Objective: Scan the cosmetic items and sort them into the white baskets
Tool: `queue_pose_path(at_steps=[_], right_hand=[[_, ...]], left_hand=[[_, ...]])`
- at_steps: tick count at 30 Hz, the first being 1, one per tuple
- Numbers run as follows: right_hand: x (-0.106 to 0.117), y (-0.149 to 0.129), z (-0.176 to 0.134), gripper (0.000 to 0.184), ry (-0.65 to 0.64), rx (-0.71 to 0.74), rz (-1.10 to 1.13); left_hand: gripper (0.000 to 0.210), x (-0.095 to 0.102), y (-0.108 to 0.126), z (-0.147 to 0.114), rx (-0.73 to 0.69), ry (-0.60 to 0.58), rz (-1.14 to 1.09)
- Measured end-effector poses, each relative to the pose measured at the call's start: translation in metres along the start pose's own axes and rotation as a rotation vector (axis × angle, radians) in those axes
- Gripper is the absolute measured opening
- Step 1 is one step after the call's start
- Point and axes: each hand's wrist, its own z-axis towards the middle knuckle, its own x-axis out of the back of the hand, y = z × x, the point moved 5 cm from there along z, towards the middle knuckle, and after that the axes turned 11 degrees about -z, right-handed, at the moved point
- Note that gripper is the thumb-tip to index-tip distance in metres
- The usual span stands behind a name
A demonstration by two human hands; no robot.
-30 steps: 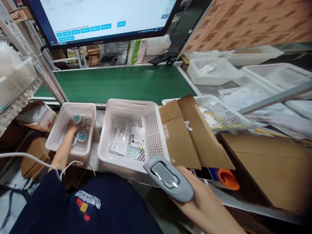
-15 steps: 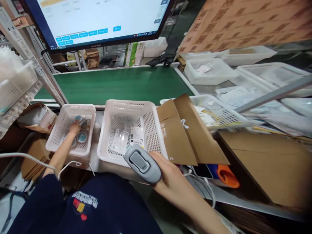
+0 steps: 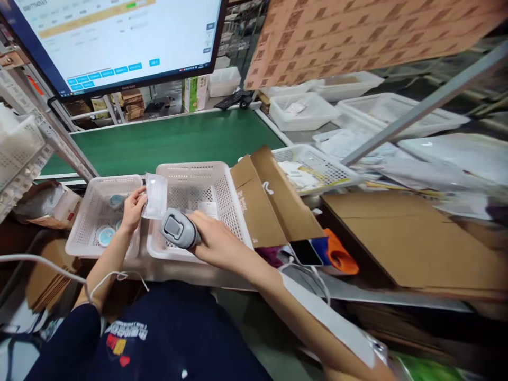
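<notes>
Left hand [image 3: 133, 209] pinches a small clear packet [image 3: 154, 194] by its edge, held upright over the gap between the two baskets. Right hand [image 3: 216, 241] is clenched round a grey scanner [image 3: 178, 230], nose aimed left toward the packet, just beside it but not touching. We can't tell whether the trigger is pressed.

Under the right hand sits the middle basket [image 3: 222, 182] with a white label slip [image 3: 207, 208] lying in it. Under and left of the left hand is the small basket [image 3: 85, 222] with round tins [image 3: 106, 234] inside. Both baskets rest on the counter [image 3: 198, 270]. Right of the right hand, a folded cardboard box [image 3: 273, 201] leans against the middle basket. Beyond the hands are a green belt [image 3: 170, 140] and a monitor [image 3: 115, 37].

Risks, as we judge them: the packet is thin and glossy, so glare or a bent face could spoil the read. The pinch is light and at one edge, so the packet may slip and fall between the baskets. The scanner sits very close, so a small swing could knock the packet. The white cable [image 3: 115, 275] near the left wrist could snag.
</notes>
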Motion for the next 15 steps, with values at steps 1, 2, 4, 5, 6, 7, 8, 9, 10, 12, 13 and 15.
queue_pose_path(at_steps=[1,2,4,5,6,7,8,9,10,12,13,15], right_hand=[[0.000,-0.001,-0.001,0.025,-0.002,0.015,0.009],[0.000,-0.001,-0.002,0.025,-0.003,0.025,0.012],[-0.002,0.002,-0.009,0.026,-0.001,0.022,0.014],[-0.003,0.005,-0.013,0.027,0.001,0.015,0.023],[-0.002,0.008,-0.018,0.029,0.003,0.008,0.034],[-0.001,0.011,-0.023,0.031,0.009,0.000,0.043],[0.003,0.014,-0.027,0.031,0.017,-0.009,0.043],[0.008,0.015,-0.031,0.029,0.029,-0.019,0.029],[0.016,0.013,-0.033,0.027,0.047,-0.026,0.001],[0.037,0.000,-0.034,0.027,0.092,-0.007,-0.066],[0.049,-0.011,-0.033,0.029,0.121,0.022,-0.099],[0.076,-0.031,-0.033,0.038,0.197,0.057,-0.159]], left_hand=[[0.062,-0.008,0.003,-0.007,-0.025,-0.006,0.025],[0.060,-0.015,0.004,-0.012,-0.045,-0.018,0.053],[0.058,-0.027,0.003,-0.021,-0.055,-0.059,0.089],[0.060,-0.031,0.000,-0.022,-0.042,-0.086,0.099],[0.065,-0.035,-0.005,-0.023,-0.014,-0.118,0.107],[0.072,-0.037,-0.010,-0.021,0.023,-0.150,0.116],[0.078,-0.037,-0.013,-0.018,0.048,-0.174,0.130],[0.083,-0.035,-0.014,-0.014,0.049,-0.179,0.149],[0.087,-0.030,-0.013,-0.010,0.026,-0.168,0.173],[0.087,-0.012,-0.002,-0.001,-0.057,-0.100,0.225],[0.085,0.000,0.005,0.003,-0.100,-0.067,0.257],[0.075,0.025,0.018,0.013,-0.144,-0.020,0.337]])
